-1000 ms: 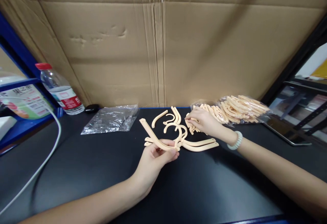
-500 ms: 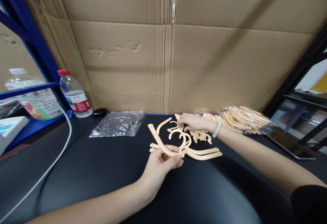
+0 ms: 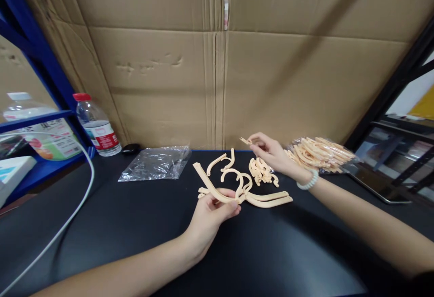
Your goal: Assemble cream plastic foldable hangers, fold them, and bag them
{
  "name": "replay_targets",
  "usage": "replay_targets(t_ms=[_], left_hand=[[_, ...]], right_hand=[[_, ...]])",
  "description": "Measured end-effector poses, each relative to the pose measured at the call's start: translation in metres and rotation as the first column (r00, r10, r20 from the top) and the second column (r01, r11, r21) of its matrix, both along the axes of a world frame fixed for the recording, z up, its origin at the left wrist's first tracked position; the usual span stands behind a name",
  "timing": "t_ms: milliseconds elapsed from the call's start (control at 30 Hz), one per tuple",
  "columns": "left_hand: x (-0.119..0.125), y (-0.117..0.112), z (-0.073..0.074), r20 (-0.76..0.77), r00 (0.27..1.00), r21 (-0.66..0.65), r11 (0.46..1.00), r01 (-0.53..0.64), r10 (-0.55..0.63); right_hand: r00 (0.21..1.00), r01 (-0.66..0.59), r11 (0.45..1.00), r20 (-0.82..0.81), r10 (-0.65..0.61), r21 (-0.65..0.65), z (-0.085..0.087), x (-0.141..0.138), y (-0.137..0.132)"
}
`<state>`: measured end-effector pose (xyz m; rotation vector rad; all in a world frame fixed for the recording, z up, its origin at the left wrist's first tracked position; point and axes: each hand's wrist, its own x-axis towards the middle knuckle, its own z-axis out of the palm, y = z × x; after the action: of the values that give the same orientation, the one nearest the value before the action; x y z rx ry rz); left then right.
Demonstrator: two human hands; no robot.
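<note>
Creased cardboard [image 3: 159,107] is standing behind a black table [image 3: 142,215]. Taking the left hand [image 3: 217,206] as the clock's centre, with twelve pointing away from the person, a white cable [image 3: 76,204] is curving at nine, a red-capped bottle [image 3: 101,135] is standing at ten, and a clear plastic bag [image 3: 156,163] is lying nearer, also toward ten. The left thumb and fingers are clamping the lower end of a curved arm [image 3: 205,179], where a hook [image 3: 241,181] is meeting it; whether they are joined is not showing clearly. Pinching close to that meeting point is probably giving the steadiest hold. Loose pieces [image 3: 214,164] are lying at twelve. At one, the right hand [image 3: 271,152] is pinching a slim piece [image 3: 245,141] above the table, seemingly leaving its far end usefully free. Below it, a pile of hooks [image 3: 259,172] is crowding the space. Paired arms [image 3: 271,203] are pointing toward three, just beside the left fingertips, possibly risking a snag. Bagged pieces [image 3: 318,152] are lying at two, well apart.
</note>
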<state>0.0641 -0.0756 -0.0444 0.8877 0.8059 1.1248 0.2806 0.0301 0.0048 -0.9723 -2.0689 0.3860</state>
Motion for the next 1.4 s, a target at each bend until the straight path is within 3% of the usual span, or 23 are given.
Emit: replay_targets(t_ms=[67, 133, 267, 367, 500, 633, 900, 1167, 1400], left_hand=[[0.000, 0.000, 0.001, -0.011, 1.000, 0.006, 1.000, -0.003, 0.003], [0.001, 0.001, 0.001, -0.017, 1.000, 0.013, 1.000, -0.002, 0.003], [0.001, 0.003, 0.000, -0.016, 1.000, 0.006, 1.000, 0.007, -0.007], [0.001, 0.004, -0.001, -0.012, 1.000, 0.004, 1.000, 0.020, -0.020], [0.001, 0.006, 0.000, -0.012, 0.998, 0.016, 0.998, 0.065, -0.065], [-0.001, 0.006, 0.001, -0.027, 0.993, 0.047, 0.992, 0.117, -0.115], [-0.001, 0.008, -0.001, -0.049, 0.981, 0.107, 0.975, 0.193, -0.188], [-0.003, 0.008, -0.004, -0.106, 0.972, 0.124, 0.967, 0.220, -0.208], [-0.004, 0.009, -0.004, -0.110, 0.969, 0.123, 0.964, 0.236, -0.223]], right_hand=[[0.943, -0.061, 0.981, -0.334, -0.005, -0.187, 0.000, 0.000, -0.027], [0.828, -0.190, 0.923, -0.560, -0.032, -0.334, -0.003, -0.003, -0.052], [0.651, -0.440, 0.752, -0.751, -0.110, -0.492, -0.014, -0.010, -0.081], [0.590, -0.498, 0.685, -0.787, -0.182, -0.532, -0.024, -0.014, -0.087], [0.575, -0.475, 0.685, -0.784, -0.233, -0.552, -0.037, -0.017, -0.089], [0.599, -0.506, 0.651, -0.774, -0.207, -0.566, -0.044, -0.021, -0.092], [0.745, -0.412, 0.751, -0.665, -0.048, -0.516, -0.048, -0.024, -0.091], [0.774, -0.432, 0.760, -0.632, 0.036, -0.486, -0.049, -0.025, -0.093], [0.777, -0.410, 0.768, -0.629, 0.012, -0.492, -0.045, -0.025, -0.093]])
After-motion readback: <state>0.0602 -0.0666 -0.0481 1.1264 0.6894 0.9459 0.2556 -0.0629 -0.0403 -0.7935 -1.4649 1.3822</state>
